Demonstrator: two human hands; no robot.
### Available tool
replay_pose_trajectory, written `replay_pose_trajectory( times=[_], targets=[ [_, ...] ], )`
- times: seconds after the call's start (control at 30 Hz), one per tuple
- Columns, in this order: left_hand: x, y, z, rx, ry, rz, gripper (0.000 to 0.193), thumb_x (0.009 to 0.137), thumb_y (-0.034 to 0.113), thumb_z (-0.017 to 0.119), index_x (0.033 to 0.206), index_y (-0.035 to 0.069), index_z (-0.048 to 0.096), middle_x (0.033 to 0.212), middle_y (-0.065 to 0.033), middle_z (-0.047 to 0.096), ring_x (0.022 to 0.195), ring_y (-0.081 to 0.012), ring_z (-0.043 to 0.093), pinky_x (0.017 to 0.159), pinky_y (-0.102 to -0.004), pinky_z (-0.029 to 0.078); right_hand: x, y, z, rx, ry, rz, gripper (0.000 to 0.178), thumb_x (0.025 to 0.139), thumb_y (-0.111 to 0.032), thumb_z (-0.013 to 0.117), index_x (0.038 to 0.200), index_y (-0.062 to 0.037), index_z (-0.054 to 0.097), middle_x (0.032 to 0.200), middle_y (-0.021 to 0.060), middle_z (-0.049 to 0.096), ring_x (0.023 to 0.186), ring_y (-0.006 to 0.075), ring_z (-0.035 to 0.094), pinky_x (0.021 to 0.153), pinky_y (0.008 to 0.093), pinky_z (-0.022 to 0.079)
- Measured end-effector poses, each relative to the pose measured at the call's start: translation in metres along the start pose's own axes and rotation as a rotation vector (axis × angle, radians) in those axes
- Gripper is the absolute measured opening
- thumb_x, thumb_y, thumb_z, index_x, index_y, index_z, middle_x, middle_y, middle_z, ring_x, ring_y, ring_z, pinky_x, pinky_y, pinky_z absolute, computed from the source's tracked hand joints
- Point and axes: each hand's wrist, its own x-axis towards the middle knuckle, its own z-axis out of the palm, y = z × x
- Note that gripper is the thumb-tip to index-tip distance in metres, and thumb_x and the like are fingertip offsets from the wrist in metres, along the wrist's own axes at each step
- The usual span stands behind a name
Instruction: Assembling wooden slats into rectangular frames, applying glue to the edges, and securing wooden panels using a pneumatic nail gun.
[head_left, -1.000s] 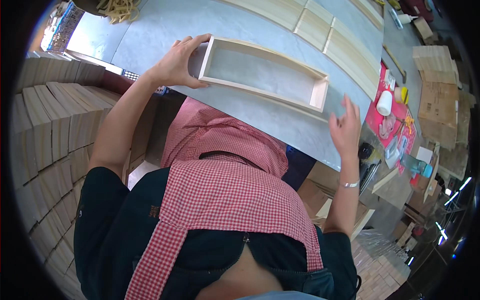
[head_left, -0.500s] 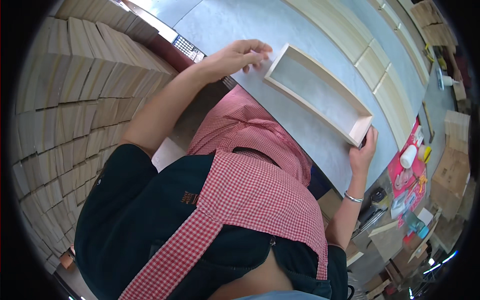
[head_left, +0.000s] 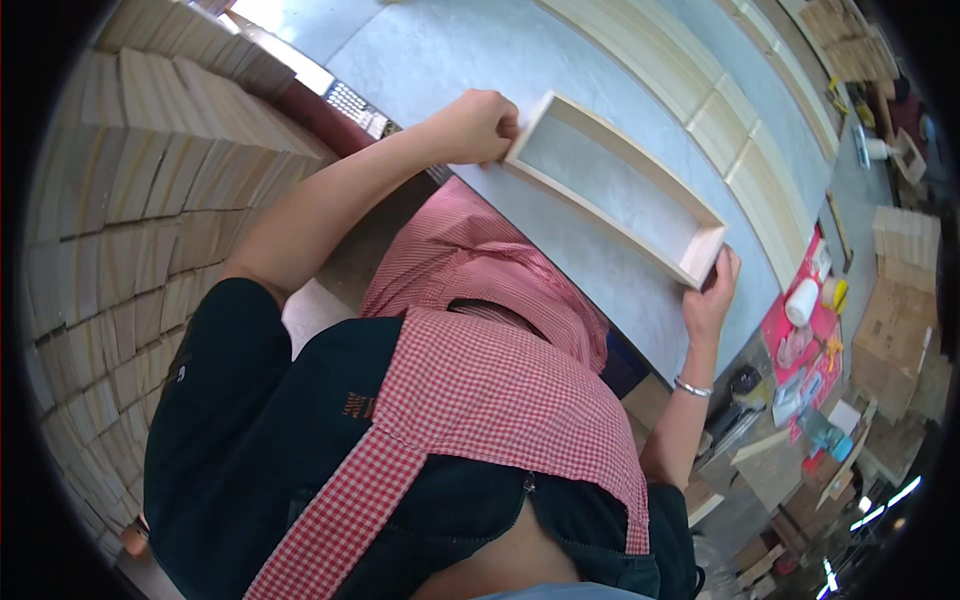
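"Both hands are on it! Left hand [head_left: 478, 125], fingers curled tight, knuckles up, right at the near-left end of the wooden frame [head_left: 600, 221]!"

"And the right hand [head_left: 710, 300]?"

"Down at the other end, thumb and fingers up against the outside of the short wall, a silvery bracelet [head_left: 692, 387] on the wrist."

"Are they gripping?"

"Can't call it! Left fingertips are hidden, and whether the right one pinches or just presses, I cannot tell."

"Closest to us, then?"

"Red-and-white checked apron [head_left: 520, 390] over a dark top [head_left: 270, 420], and off to the left a tall wall of stacked wooden pieces [head_left: 150, 150]."

"Where's that frame sitting?"

"On the grey-blue table [head_left: 430, 70], slanting across it near the front edge, long and narrow, the tabletop showing inside its four walls!"

"Beyond it?"

"Long pale boards [head_left: 650, 65] running roughly alongside, well apart from the frame. Right of the table, a white bottle [head_left: 801, 302] and a yellow roll [head_left: 834, 293] by a pink sheet [head_left: 822, 322]."

"Farther out?"

"Brown cardboard [head_left: 888, 325], over at the right!"
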Motion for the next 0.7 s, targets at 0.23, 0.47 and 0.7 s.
replay_pose_trajectory(
  times=[0.23,0.47,0.7],
  targets=[
    [-0.003,-0.014,-0.005,0.023,0.104,0.128,0.021,0.083,0.005,0.063,0.103,0.000,0.069,0.088,-0.0118,0.068,0.070,-0.0215,0.059,0.068,-0.0330,0.051,-0.003,-0.006,0.008,0.192,0.252,0.165,0.047,0.090,0.007,0.059,0.136,0.0021,0.055,0.131,0.0131,0.052,0.113,0.0249,0.057,0.099,0.0343,0.050],
    [-0.022,0.006,-0.005,-0.540,0.042,-0.119,0.036,0.095,0.004,0.058,0.130,-0.002,0.062,0.102,-0.0087,0.068,0.087,-0.0155,0.059,0.080,-0.0253,0.049,-0.005,-0.021,-0.016,0.245,-0.015,0.524,0.032,0.102,-0.014,0.055,0.130,0.0014,0.058,0.123,0.0120,0.059,0.105,0.0184,0.057,0.087,0.0297,0.050],
    [-0.023,0.001,0.009,-0.672,0.167,0.239,0.039,0.100,0.017,0.059,0.134,-0.002,0.061,0.115,-0.0127,0.069,0.105,-0.0189,0.062,0.089,-0.0312,0.049,-0.007,-0.048,-0.017,0.623,0.317,0.180,0.021,0.103,-0.020,0.056,0.110,0.0000,0.058,0.131,0.0148,0.060,0.102,0.0193,0.059,0.088,0.0317,0.049]
  ],
)
